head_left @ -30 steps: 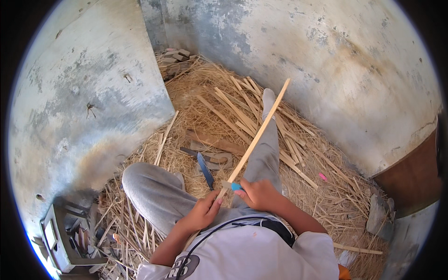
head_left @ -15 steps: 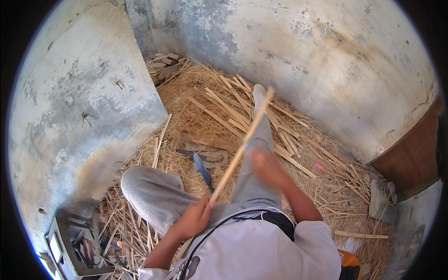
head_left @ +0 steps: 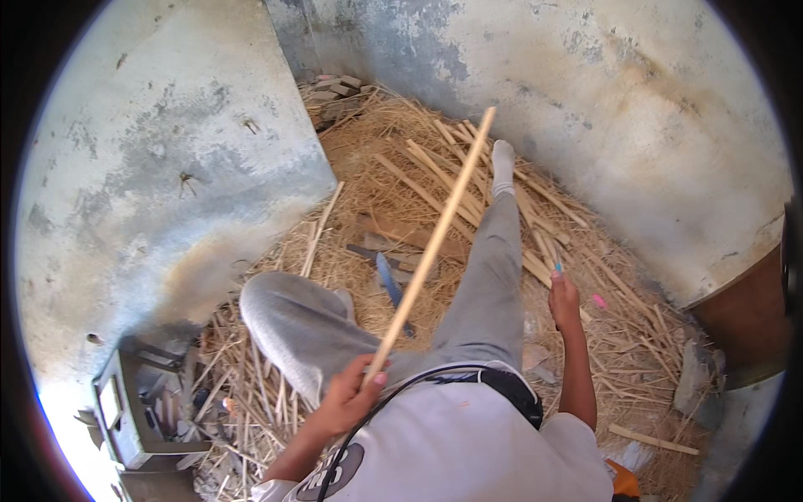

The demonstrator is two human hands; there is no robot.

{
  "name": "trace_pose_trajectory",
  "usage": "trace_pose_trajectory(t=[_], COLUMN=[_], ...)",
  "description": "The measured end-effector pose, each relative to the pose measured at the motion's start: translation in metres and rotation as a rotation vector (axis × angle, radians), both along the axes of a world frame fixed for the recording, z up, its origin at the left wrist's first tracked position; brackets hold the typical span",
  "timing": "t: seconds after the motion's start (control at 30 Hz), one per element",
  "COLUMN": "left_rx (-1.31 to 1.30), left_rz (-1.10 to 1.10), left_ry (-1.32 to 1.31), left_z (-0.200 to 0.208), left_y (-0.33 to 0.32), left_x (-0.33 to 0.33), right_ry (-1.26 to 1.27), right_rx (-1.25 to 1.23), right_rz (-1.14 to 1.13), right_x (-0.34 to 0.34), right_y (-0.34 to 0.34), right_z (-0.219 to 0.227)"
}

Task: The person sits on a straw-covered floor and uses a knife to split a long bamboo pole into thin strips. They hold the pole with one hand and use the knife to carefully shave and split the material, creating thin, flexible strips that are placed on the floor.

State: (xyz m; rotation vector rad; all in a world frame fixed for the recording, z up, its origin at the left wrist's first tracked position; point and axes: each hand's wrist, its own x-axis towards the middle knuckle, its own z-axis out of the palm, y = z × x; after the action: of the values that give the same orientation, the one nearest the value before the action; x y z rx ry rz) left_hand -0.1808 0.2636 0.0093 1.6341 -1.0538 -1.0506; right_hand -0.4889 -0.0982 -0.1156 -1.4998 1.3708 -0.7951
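Note:
My left hand (head_left: 350,395), low in front of my body, is closed round the lower end of a long pale bamboo strip (head_left: 443,226). The strip slants up and away over the space between my legs. Off to the right, beside my stretched right leg, my right hand (head_left: 565,301) is closed on a small tool with a teal part (head_left: 558,267); most of it is hidden by the fingers. A large knife with a bluish blade (head_left: 387,274) lies on the ground between my legs, partly behind the strip.
Several cut strips (head_left: 435,171) lie near my right foot on fibrous shavings (head_left: 360,159). A dark flat bar (head_left: 364,251) and a wooden plank (head_left: 418,238) lie by the knife. Peeling walls (head_left: 167,167) enclose the corner. A metal frame (head_left: 134,418) stands at lower left.
My right hand has moved away from the strip, out to the right past my leg. My left hand still grips the strip, which stands a little higher in view. The view has shifted slightly.

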Motion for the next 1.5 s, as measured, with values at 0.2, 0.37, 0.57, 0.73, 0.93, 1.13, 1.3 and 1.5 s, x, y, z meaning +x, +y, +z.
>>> trace_pose_trajectory(t=[0.2,0.37,0.57,0.73,0.93,1.13,1.3,1.5], left_rx=[0.053,0.06,0.115,0.096,0.065,0.116,0.143,0.191], left_rz=[-0.098,-0.08,-0.034,-0.139,-0.171,-0.194,-0.267,-0.497], left_ry=[0.049,0.095,0.235,0.142,0.157,0.182,0.12,0.017], left_z=[0.032,0.032,0.035,0.03,0.007,-0.029,-0.061,-0.102], left_y=[-0.015,-0.016,-0.022,-0.031,-0.034,-0.083,-0.127,-0.143], left_x=[-0.026,-0.042,-0.041,-0.037,-0.021,-0.006,-0.003,-0.013], right_ry=[0.12,0.21,0.311,0.365,0.409,0.304,0.156,0.308], right_rx=[-0.207,-0.221,-0.195,-0.213,-0.264,-0.24,-0.349,-0.249], right_rz=[0.268,0.332,0.298,0.277,0.328,0.299,0.305,0.481], right_x=[0.043,0.049,0.051,0.058,0.063,0.052,0.04,0.034], right_y=[0.051,0.066,0.072,0.073,0.072,0.072,0.072,0.099], right_z=[-0.022,-0.017,-0.02,-0.015,-0.014,-0.03,-0.037,0.003])
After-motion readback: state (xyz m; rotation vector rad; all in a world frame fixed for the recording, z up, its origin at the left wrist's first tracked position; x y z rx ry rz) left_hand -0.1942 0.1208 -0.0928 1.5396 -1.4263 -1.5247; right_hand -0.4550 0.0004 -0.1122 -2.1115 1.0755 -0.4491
